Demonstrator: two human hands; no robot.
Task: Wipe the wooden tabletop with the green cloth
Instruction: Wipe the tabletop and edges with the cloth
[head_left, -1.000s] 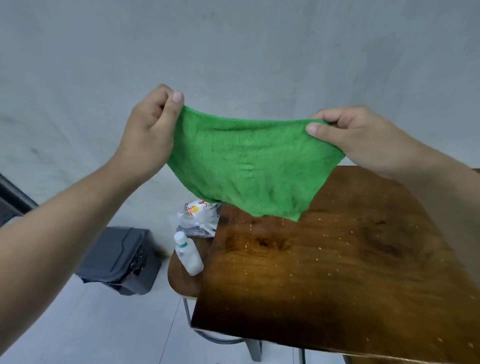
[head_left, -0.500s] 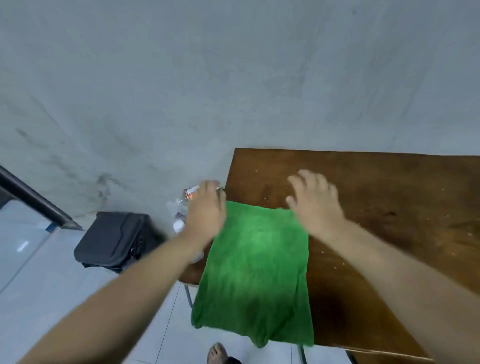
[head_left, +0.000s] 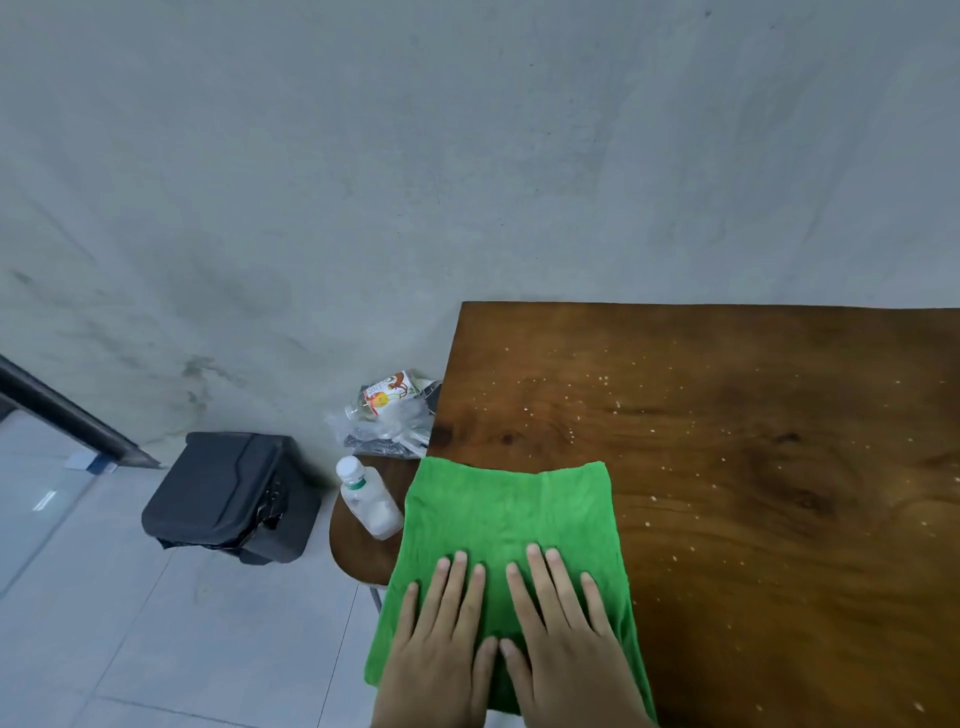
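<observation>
A plain, sparsely furnished indoor room is suggested by a bare grey wall, pale floor tiles and a wooden tabletop.

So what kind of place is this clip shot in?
Probably a plain indoor room, maybe a workspace or spare room: a bare grey wall, pale floor tiles, a wooden table against the wall, and a black case on the floor.

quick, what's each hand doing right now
Left hand: open, flat on the green cloth.
Right hand: open, flat on the same cloth.
</observation>
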